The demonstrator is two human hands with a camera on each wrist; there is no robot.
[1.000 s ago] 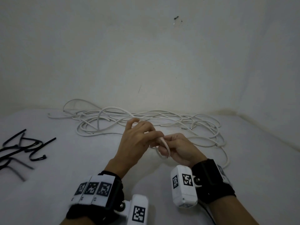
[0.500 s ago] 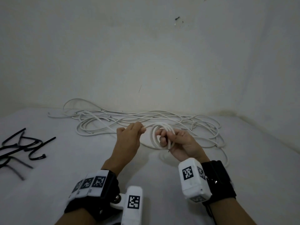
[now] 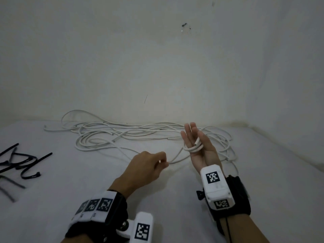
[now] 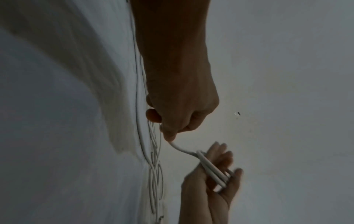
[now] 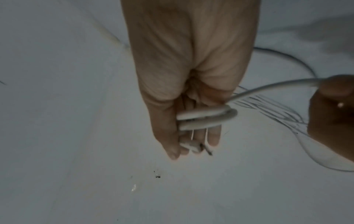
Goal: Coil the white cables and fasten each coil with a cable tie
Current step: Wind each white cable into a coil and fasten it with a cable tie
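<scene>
A loose pile of white cables point(image 3: 122, 135) lies along the wall on the white surface. My right hand point(image 3: 192, 137) is raised, palm toward me and fingers straight, with a small coil of white cable point(image 3: 193, 148) wound round the fingers. In the right wrist view the thumb pins the cable's cut end point(image 5: 189, 145) against the fingers, below the coil point(image 5: 203, 119). My left hand point(image 3: 164, 163), lower and to the left, pinches the same cable point(image 3: 177, 156) where it leaves the coil. The left wrist view shows that pinch point(image 4: 170, 136) and the wound strands point(image 4: 212, 169).
Several black cable ties point(image 3: 22, 163) lie scattered at the left edge of the white surface point(image 3: 70, 181). A white wall point(image 3: 157, 67) rises just behind the cable pile and another closes in on the right.
My right hand has moved right and turned palm toward me with fingers straightened, the coil now round them. My left hand has drawn the cable down and to the left.
</scene>
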